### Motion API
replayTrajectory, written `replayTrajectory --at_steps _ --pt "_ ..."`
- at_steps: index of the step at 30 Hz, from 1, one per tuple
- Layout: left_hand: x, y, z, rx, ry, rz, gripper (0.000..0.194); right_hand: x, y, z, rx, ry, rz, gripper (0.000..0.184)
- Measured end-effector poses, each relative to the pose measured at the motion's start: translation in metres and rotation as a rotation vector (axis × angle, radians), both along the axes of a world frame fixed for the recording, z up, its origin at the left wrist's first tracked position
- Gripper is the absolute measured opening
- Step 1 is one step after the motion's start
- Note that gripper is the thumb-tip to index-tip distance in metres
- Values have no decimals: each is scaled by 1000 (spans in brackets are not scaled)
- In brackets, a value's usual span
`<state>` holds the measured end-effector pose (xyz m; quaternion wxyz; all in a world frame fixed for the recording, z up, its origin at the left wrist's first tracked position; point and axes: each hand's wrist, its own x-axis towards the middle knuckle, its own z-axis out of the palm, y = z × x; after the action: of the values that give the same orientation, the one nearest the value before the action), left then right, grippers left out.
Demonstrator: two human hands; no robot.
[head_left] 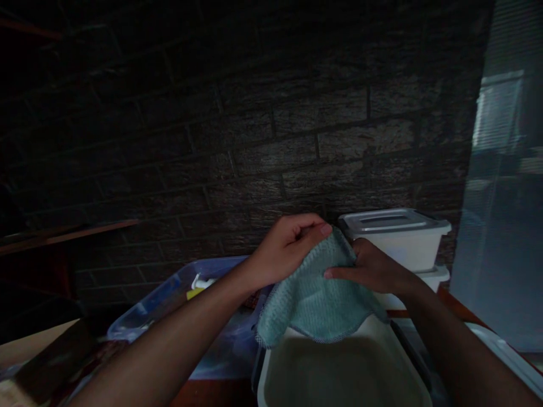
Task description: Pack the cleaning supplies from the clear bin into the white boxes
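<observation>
A teal cleaning cloth (320,299) with a dark stitched edge hangs between my two hands. My left hand (292,243) pinches its upper corner between thumb and fingers. On the cloth's right side, my right hand (375,265) grips it, thumb across the front and fingers hidden behind. Below the cloth stands an open white plastic box (265,376) with dark side handles; its visible inside floor is bare. The lower hem of the cloth hangs over the box's far rim.
Left of the box is a clear blue-tinted tub (144,311) with white and yellow items inside. Lidded white boxes (403,243) are stacked at the back right. Another pale lid or rim (504,350) lies at the right. A dark brick wall (297,141) rises behind; a shelf (72,234) juts out at left.
</observation>
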<state>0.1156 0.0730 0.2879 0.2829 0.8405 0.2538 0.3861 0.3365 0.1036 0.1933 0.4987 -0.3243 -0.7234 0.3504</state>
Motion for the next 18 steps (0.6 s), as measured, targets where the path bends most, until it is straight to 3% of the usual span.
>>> replayTrajectory --at_steps 3,5,8,12,14,18 --pt "-17 -15 -9 -356 45 -74 53 6 -2 8 145 -123 37 20" --pt "-31 -15 -22 -396 35 -30 57 7 -5 16 138 -41 114 31" --pt "-45 -6 -52 -339 30 173 43 7 -9 28 128 38 131 31" --pt "-53 -7 -83 -511 173 236 61 7 -6 31 257 45 49 24" --pt "-54 -18 -88 -619 253 214 71 10 -2 24 270 47 -40 18" --pt "-55 -31 -87 -804 325 199 76 20 8 8 240 44 -118 26"
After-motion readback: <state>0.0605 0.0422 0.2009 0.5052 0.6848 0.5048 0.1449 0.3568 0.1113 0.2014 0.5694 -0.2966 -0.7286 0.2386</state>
